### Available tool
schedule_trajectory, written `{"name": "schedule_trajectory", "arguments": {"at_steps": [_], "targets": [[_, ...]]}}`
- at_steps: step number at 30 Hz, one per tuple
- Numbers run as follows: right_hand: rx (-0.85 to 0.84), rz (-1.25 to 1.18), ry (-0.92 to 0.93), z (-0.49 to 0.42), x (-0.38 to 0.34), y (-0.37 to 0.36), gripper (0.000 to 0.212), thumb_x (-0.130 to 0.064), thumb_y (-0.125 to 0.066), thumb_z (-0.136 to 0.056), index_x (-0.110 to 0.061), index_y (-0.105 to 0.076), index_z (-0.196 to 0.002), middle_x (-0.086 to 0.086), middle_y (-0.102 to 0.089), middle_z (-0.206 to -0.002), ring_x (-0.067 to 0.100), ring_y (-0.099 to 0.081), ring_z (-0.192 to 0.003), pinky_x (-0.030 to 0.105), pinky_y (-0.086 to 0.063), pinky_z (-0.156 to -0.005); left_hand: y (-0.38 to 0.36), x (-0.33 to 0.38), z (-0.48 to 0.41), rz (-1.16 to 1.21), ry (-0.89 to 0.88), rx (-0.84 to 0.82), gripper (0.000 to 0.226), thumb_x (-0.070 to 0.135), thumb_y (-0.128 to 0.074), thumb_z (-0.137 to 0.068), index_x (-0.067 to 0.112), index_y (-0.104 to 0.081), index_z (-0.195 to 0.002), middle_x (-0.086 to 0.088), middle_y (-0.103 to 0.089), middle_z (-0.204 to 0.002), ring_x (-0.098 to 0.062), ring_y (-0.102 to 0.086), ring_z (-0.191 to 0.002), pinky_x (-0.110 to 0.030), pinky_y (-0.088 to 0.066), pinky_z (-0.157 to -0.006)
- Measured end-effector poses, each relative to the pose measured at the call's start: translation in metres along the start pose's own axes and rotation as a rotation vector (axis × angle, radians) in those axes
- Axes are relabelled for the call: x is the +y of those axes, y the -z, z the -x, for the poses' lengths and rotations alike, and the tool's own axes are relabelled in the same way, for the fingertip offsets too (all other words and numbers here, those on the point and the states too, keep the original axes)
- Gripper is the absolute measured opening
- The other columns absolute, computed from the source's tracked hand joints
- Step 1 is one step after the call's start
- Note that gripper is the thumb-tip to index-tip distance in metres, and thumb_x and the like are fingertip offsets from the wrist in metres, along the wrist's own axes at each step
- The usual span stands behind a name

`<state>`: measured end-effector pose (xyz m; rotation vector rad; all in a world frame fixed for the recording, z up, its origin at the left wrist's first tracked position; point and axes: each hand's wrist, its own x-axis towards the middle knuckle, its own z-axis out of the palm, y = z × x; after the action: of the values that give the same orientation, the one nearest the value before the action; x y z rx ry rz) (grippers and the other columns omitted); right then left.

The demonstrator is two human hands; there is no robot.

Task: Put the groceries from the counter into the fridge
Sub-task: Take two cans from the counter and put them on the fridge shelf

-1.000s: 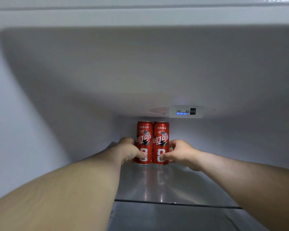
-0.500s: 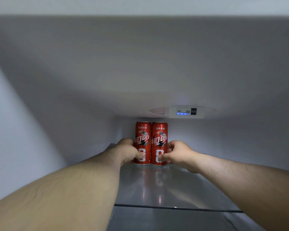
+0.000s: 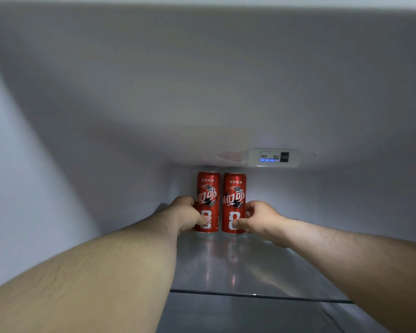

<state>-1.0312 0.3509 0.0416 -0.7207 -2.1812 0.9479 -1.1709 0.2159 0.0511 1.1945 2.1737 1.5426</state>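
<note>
the glass shelf [image 3: 250, 267] looks slick, so a dragging finger as you let go could topple the left cola can [image 3: 208, 188] or the right cola can [image 3: 234, 191], both upright side by side at 12 o'clock by the back wall [image 3: 327, 198]. your left hand [image 3: 185, 215] wraps the left cola can from 9 o'clock; your right hand [image 3: 259, 217] grips the right cola can from 3 o'clock.

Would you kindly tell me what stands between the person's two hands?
In the head view, the left can, gripped by the left hand, and the right can, gripped by the right hand, both upright.
</note>
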Motion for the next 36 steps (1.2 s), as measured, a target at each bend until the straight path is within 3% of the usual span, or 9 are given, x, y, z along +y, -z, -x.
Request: {"name": "schedule_trajectory", "arguments": {"at_steps": [16, 22, 24, 27, 28, 31, 33, 36], "targets": [[0.0, 0.044, 0.008, 0.001, -0.003, -0.002, 0.051, -0.02, -0.075, -0.086, -0.013, -0.054, -0.132, 0.003, -0.066, -0.123, 0.022, -0.064, -0.112, 0.045, -0.051, -0.101, -0.003, -0.002, -0.002, -0.052, -0.013, 0.011, 0.062, 0.018, -0.076, -0.082, 0.012, -0.048, -0.137, -0.009, -0.058, -0.134, -0.029, -0.057, -0.121, -0.049, -0.047, -0.104], [-0.027, 0.07, -0.03, 0.001, -0.004, 0.002, 0.048, -0.029, -0.075, -0.085, -0.014, -0.055, -0.127, 0.003, -0.067, -0.12, 0.023, -0.065, -0.108, 0.046, -0.052, -0.1, -0.003, 0.0, -0.005, -0.091, 0.021, -0.002, 0.064, 0.02, -0.077, -0.081, 0.012, -0.046, -0.137, -0.01, -0.058, -0.134, -0.03, -0.057, -0.121, -0.05, -0.047, -0.103], [-0.006, 0.128, -0.044, 0.002, -0.005, 0.007, 0.042, -0.033, -0.072, -0.087, -0.013, -0.054, -0.121, 0.003, -0.065, -0.115, 0.021, -0.064, -0.102, 0.044, -0.054, -0.096, -0.003, 0.003, -0.002, -0.132, 0.032, 0.004, 0.064, 0.021, -0.077, -0.082, 0.011, -0.045, -0.136, -0.01, -0.056, -0.135, -0.03, -0.057, -0.121, -0.049, -0.047, -0.103], [0.03, 0.265, -0.053, 0.01, -0.012, 0.019, 0.036, -0.033, -0.069, -0.09, -0.013, -0.048, -0.112, 0.001, -0.058, -0.098, 0.016, -0.056, -0.085, 0.032, -0.051, -0.076, -0.002, 0.01, 0.006, -0.239, 0.041, 0.041, 0.063, 0.023, -0.074, -0.085, 0.01, -0.042, -0.138, -0.011, -0.053, -0.137, -0.031, -0.054, -0.122, -0.047, -0.046, -0.103], [0.028, 0.319, -0.049, 0.014, -0.014, 0.023, 0.04, -0.032, -0.068, -0.09, -0.013, -0.048, -0.119, 0.002, -0.059, -0.103, 0.017, -0.056, -0.089, 0.032, -0.049, -0.077, -0.001, 0.014, 0.01, -0.275, 0.038, 0.055, 0.062, 0.024, -0.073, -0.086, 0.009, -0.042, -0.138, -0.012, -0.053, -0.137, -0.031, -0.054, -0.122, -0.047, -0.045, -0.104], [-0.003, 0.453, 0.001, 0.029, -0.023, 0.035, 0.063, -0.031, -0.067, -0.09, -0.011, -0.041, -0.144, 0.007, -0.053, -0.14, 0.024, -0.055, -0.122, 0.035, -0.047, -0.101, 0.002, 0.021, 0.023, -0.367, 0.02, 0.084, 0.06, 0.026, -0.073, -0.086, 0.008, -0.044, -0.135, -0.012, -0.054, -0.134, -0.03, -0.054, -0.12, -0.045, -0.043, -0.105], [-0.016, 0.468, 0.083, 0.041, -0.032, 0.039, 0.061, -0.031, -0.067, -0.09, -0.01, -0.045, -0.143, 0.006, -0.053, -0.141, 0.024, -0.054, -0.126, 0.033, -0.045, -0.104, 0.004, 0.025, 0.036, -0.396, -0.004, 0.079, 0.054, 0.025, -0.072, -0.086, 0.008, -0.049, -0.131, -0.011, -0.057, -0.13, -0.029, -0.056, -0.118, -0.044, -0.043, -0.105], [0.012, 0.514, 0.209, 0.058, -0.044, 0.038, 0.045, -0.03, -0.066, -0.09, -0.012, -0.059, -0.13, 0.005, -0.062, -0.13, 0.021, -0.059, -0.115, 0.032, -0.049, -0.097, 0.008, 0.029, 0.055, -0.427, -0.072, 0.042, 0.035, 0.025, -0.073, -0.084, 0.008, -0.064, -0.113, -0.006, -0.065, -0.116, -0.026, -0.061, -0.108, -0.042, -0.045, -0.101]]}}
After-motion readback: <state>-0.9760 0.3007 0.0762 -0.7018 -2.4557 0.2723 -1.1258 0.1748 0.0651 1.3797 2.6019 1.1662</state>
